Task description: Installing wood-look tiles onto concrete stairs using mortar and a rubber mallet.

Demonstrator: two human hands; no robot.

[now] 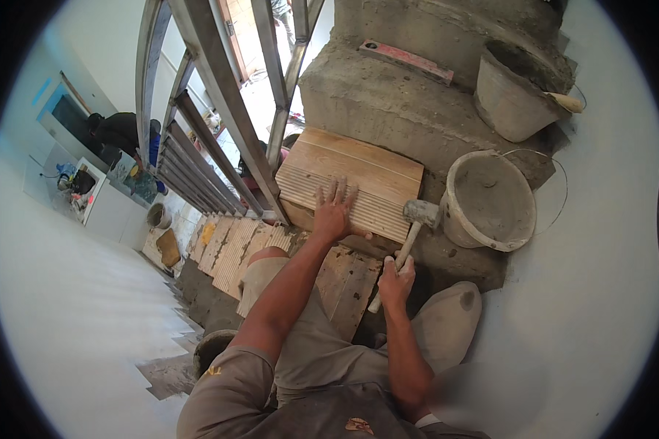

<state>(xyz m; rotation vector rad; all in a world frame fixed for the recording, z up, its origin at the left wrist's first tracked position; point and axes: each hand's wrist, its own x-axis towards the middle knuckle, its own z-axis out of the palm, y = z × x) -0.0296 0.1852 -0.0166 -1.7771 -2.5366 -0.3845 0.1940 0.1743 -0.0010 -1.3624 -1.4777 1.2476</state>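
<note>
A wood-look tile (pixel 373 172) with a ribbed band along its front lies on a stair step beside the railing. My left hand (pixel 333 212) presses on its ribbed part with fingers spread. My right hand (pixel 395 278) grips the handle of a rubber mallet (pixel 421 214), whose head is by the tile's right edge. Just right of the mallet stands a round bucket (pixel 488 196) of grey mortar with a wire handle.
Metal railing (pixel 220 88) runs along the left. Concrete steps (pixel 373 110) rise above, holding a red level (pixel 406 60) and a bucket with a tool (pixel 516 102). Tiled steps (pixel 227 256) descend below. A person in dark clothing (pixel 121 135) bends in the room below. White wall (pixel 593 278) at right.
</note>
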